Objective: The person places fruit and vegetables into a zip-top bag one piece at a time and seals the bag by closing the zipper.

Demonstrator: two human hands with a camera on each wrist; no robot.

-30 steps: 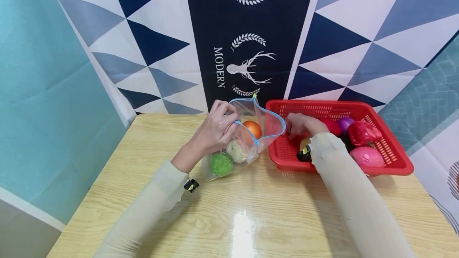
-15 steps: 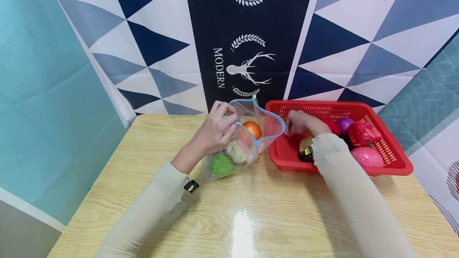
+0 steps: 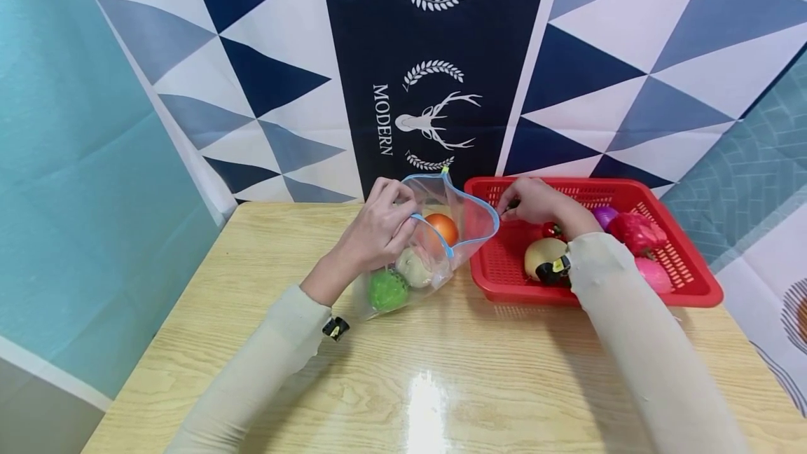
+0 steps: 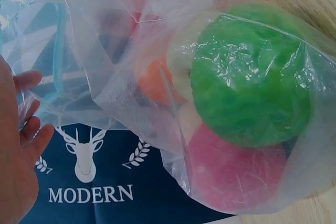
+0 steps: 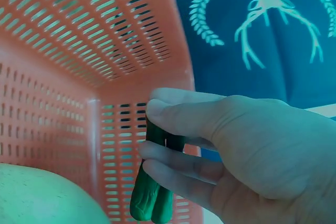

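In the head view my left hand (image 3: 386, 221) pinches the blue-edged rim of a clear zip bag (image 3: 465, 252). The bag's mouth gapes toward the basket. Inside it show an orange fruit (image 3: 443, 228), a pale round fruit (image 3: 414, 267), a bumpy green ball-shaped vegetable (image 3: 387, 291) and a pink rounded piece (image 4: 233, 174). My right hand (image 3: 537, 202) is over the left part of a red basket (image 3: 504, 293). Between thumb and fingers it holds slender dark green pepper-like pods (image 5: 144, 195), two side by side. In the head view they are mostly hidden by the hand.
In the basket lie a tan round fruit (image 3: 543, 256), a small red piece (image 3: 552, 230), a purple ball-shaped item (image 3: 605, 216), a crinkled red one (image 3: 637, 231) and a pink one (image 3: 653, 275). A patterned cloth (image 3: 435, 40) hangs behind the wooden table (image 3: 353, 391).
My right hand has risen from low in the basket, now with the dark green pods in its fingers, uncovering the tan fruit and the small red piece. My left hand and the bag stay put.
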